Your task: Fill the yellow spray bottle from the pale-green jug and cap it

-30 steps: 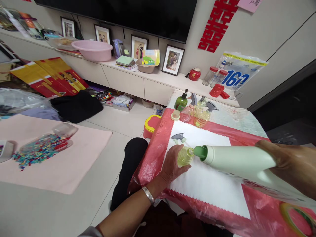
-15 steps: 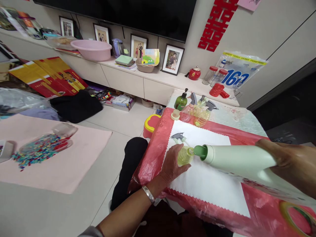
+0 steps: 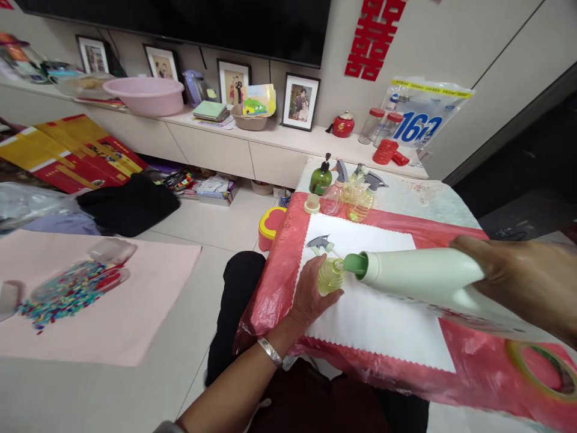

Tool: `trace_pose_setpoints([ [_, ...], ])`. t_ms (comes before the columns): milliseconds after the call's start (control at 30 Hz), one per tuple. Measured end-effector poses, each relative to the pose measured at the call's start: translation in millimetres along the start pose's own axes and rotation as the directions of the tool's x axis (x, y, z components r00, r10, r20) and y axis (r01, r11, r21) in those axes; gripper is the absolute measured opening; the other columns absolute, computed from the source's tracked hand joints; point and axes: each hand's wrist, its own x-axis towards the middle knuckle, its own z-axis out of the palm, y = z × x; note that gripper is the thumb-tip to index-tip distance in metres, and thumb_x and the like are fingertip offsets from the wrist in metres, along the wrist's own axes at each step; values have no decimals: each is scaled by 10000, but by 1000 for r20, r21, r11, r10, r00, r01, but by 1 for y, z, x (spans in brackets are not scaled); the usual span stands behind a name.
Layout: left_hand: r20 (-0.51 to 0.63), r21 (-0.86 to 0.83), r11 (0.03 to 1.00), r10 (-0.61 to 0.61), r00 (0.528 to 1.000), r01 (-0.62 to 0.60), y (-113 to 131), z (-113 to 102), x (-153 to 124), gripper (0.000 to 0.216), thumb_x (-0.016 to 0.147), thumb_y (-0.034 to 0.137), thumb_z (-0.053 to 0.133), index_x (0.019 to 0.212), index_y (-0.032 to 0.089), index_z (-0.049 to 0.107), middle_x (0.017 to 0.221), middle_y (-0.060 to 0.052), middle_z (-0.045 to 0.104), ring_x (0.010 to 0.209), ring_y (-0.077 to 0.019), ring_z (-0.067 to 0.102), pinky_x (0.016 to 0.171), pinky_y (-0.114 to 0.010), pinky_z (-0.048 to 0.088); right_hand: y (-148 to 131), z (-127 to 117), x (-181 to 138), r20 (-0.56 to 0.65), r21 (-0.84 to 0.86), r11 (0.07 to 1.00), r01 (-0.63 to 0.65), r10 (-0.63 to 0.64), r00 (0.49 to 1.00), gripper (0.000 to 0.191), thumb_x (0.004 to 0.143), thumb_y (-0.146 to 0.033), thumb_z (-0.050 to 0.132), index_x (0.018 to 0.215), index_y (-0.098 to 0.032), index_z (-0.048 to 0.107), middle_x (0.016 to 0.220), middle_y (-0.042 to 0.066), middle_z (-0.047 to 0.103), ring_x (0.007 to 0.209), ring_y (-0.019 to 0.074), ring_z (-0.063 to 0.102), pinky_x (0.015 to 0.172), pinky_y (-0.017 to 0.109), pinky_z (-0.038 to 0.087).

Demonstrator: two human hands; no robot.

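Two hands are recorded at a worktop (image 3: 455, 210) laid with red plastic sheeting (image 3: 473, 361) and a white cloth (image 3: 383, 319). Left hand (image 3: 311, 294): closed around a small clear bottle (image 3: 330, 275) of yellowish liquid, which is held upright on the white cloth near its left edge; a metal bangle (image 3: 269, 352) is worn at the wrist. Right hand (image 3: 527, 282): clamped on the body of a large pale-green bottle (image 3: 424, 279), which is tipped almost level, its green spout (image 3: 356, 264) set at the mouth of the small bottle. Whether liquid is passing between them cannot be told.

One grey spray head (image 3: 319, 243) is listed lying loose on the cloth, just beyond the left hand. Further items at the far edge of the sheeting: a dark green pump bottle (image 3: 320, 177), a cluster of clear spray bottles (image 3: 356, 195) with grey triggers, and a small round cap (image 3: 311, 204) just beside them.

Entered for the surroundings: a pink mat (image 3: 99, 300) on the floor at left, strewn with coloured beads (image 3: 67, 291); a long low cabinet (image 3: 216, 150) against the wall, bearing a pink basin (image 3: 144, 95) and framed photographs (image 3: 300, 101).
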Motion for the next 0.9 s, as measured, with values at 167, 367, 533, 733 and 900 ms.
trace_pose_setpoints([
  [167, -24, -18, 996, -85, 996, 85, -1, 0, 2, 876, 713, 580, 781, 1404, 213, 387, 1389, -153, 557, 1297, -344, 560, 1100, -534, 463, -11, 7, 1, 52, 75, 997, 3, -7, 999, 138, 727, -235, 542, 843, -307, 537, 678, -45, 608, 612, 178, 550, 559, 295, 322],
  [367, -71, 19, 988, -154, 986, 156, 2, -2, 3, 836, 701, 444, 794, 1387, 191, 389, 1375, -158, 572, 1281, -334, 576, 1075, -500, 481, 12, 36, 12, -262, 562, 827, 19, 156, 952, 289, 599, -396, 526, 805, -260, 676, 602, -24, 595, 542, 137, 552, 523, 244, 364],
  [533, -91, -18, 985, -170, 981, 169, -1, -4, 3, 708, 731, 396, 752, 1331, 179, 446, 1322, -158, 583, 1278, -335, 570, 1087, -514, 460, 25, 48, 19, -423, 726, 685, 64, 371, 827, 271, 578, -344, 529, 737, -189, 683, 540, -34, 505, 537, 81, 459, 519, 214, 322],
  [733, -69, -142, 968, -216, 974, 205, -5, -5, 1, 681, 767, 481, 733, 1320, 215, 436, 1322, -146, 582, 1261, -324, 581, 1091, -531, 452, 21, 89, 44, -437, 889, 412, 201, 628, 645, 120, 617, -235, 558, 683, -146, 603, 624, -52, 478, 610, 51, 404, 544, 196, 312],
  [900, -68, -177, 956, -247, 967, 232, -3, -5, 1, 750, 774, 565, 713, 1362, 229, 393, 1343, -154, 559, 1261, -323, 572, 1105, -556, 432, 10, 139, 75, -302, 953, 235, 189, 770, 562, 99, 615, -211, 580, 693, -150, 582, 631, -49, 484, 614, 69, 403, 531, 208, 320],
])
